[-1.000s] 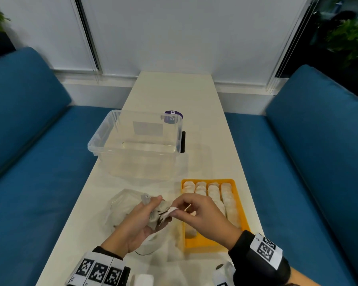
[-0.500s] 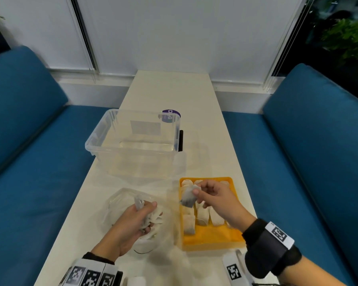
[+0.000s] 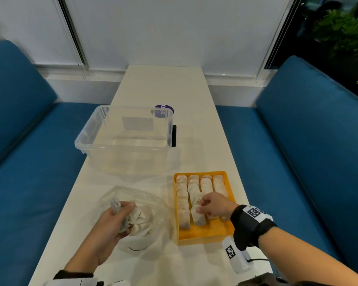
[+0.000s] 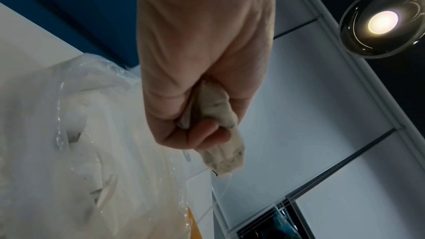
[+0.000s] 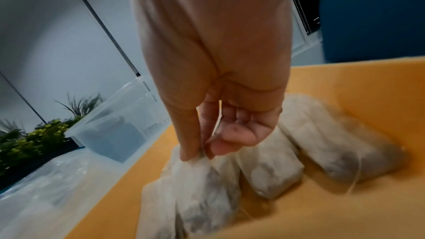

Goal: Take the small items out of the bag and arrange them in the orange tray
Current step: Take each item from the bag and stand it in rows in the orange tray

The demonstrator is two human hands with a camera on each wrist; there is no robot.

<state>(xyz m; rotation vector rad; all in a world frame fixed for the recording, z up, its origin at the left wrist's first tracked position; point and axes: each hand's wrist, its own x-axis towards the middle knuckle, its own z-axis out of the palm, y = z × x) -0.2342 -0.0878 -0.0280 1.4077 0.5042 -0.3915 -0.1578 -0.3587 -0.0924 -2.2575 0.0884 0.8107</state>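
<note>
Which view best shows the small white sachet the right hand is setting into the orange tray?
The right wrist view: the small white sachet fills the frame, pinched at its top by the right hand inside the orange plastic tray. The head view shows it small and partly covered by the hand. The left wrist view does not show it.

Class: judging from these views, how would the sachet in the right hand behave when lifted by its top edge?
The sachet looks soft: pinched by the right hand, its top puckers. Probably light, since two fingertips seem to manage it. Likely to flop over unless leaned on neighbours in the tray.
</note>
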